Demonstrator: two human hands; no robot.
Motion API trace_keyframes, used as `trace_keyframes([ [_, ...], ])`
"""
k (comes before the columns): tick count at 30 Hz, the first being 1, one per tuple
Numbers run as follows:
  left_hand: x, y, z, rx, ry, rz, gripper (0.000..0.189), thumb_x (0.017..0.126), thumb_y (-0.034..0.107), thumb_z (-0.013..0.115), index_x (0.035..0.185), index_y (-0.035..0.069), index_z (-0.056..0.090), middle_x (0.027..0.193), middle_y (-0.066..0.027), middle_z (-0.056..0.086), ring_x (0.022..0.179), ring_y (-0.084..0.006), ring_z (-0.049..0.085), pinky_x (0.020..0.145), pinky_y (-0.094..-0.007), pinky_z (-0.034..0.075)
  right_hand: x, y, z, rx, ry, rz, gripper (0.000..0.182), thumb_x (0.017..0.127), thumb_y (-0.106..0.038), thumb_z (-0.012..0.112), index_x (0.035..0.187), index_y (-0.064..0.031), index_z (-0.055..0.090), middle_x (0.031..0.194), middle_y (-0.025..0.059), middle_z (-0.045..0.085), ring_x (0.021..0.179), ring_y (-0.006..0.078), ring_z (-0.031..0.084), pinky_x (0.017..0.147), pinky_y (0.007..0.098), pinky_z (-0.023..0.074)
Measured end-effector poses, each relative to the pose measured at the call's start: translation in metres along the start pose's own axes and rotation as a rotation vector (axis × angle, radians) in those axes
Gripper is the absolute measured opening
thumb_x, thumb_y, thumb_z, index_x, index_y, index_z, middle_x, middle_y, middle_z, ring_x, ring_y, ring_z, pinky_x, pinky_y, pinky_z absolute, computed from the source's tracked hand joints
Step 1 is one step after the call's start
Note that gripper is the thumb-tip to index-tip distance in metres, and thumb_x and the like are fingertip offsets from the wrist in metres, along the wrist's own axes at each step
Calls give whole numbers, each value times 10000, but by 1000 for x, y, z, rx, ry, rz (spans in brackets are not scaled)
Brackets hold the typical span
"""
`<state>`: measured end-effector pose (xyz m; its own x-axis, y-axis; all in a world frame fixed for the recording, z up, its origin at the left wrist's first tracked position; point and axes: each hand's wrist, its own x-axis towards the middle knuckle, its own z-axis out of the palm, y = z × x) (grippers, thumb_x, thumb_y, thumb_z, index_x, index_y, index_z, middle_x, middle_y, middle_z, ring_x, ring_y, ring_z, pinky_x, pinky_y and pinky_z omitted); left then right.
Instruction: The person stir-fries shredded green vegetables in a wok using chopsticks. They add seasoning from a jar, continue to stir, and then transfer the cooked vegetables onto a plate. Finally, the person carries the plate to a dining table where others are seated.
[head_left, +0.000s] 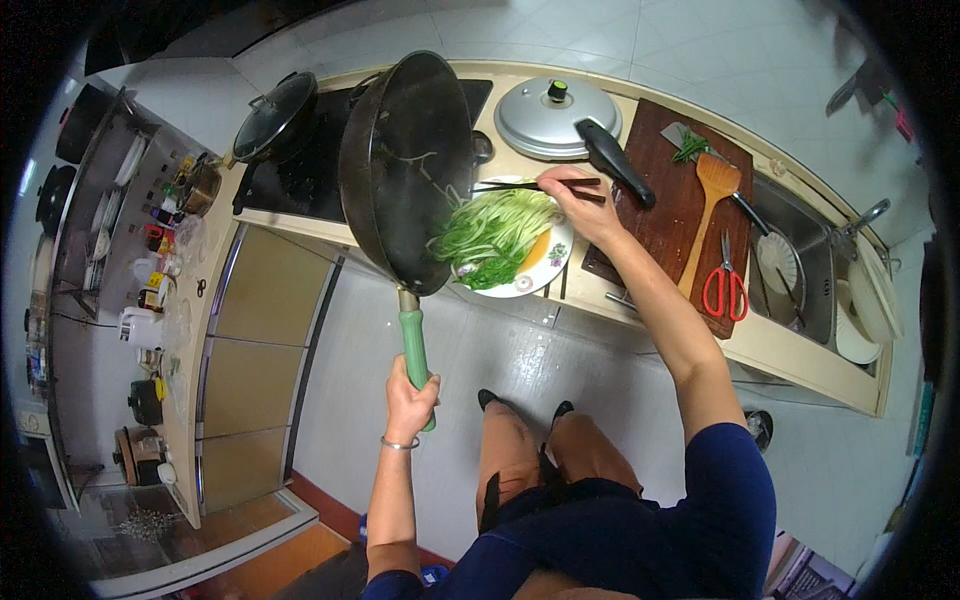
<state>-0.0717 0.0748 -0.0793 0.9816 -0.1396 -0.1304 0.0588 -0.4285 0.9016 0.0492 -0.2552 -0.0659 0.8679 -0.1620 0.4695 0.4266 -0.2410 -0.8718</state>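
My left hand (411, 401) grips the green handle (415, 337) of a dark wok (405, 172). The wok is tilted on its side, its open face turned right toward a white plate (551, 279) with a floral rim. A few pale strands cling to the wok's inner wall. Sliced green vegetable strips (502, 229) lie heaped on the plate, with orange-brown liquid (535, 252) at their right edge. My right hand (585, 206) holds a pair of dark chopsticks (517, 185), their tips over the far side of the heap.
Behind the plate rests a silver pressure-cooker lid (551, 116). A brown cutting board (667, 214) bears a wooden spatula (709, 217), red-handled scissors (725, 285), a knife and chopped greens (690, 145). A sink (795, 217) is at right; a lidded pan (277, 116) sits by the black cooktop (300, 180).
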Motion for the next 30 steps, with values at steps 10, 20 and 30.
trace_keyframes([
  [10, 4, -8, -3, -16, -5, 33, 230, 703, 22, 568, 867, -4, 409, 592, -48, 517, 446, -109, 510, 428, -251, 432, -6, 12, 31, 127, -144, 171, 156, 824, -134, 542, 817, 14, 592, 729, 29, 589, 684, 92, 528, 625, 221, 431],
  [20, 19, -13, -4, -39, -29, 43, 231, 698, 9, 560, 871, -2, 407, 601, -51, 524, 444, -109, 511, 427, -246, 434, -7, -12, 14, -1, -186, 69, 133, 804, -109, 561, 830, 15, 602, 789, 58, 603, 737, 121, 539, 678, 243, 434],
  [30, 27, -15, -9, -102, -49, 77, 222, 701, -5, 553, 862, 2, 400, 609, -48, 522, 443, -103, 506, 414, -243, 432, 0, 4, 31, -128, -48, -244, 92, 768, -87, 589, 783, 4, 598, 734, 98, 583, 652, 180, 549, 605, 264, 429],
])
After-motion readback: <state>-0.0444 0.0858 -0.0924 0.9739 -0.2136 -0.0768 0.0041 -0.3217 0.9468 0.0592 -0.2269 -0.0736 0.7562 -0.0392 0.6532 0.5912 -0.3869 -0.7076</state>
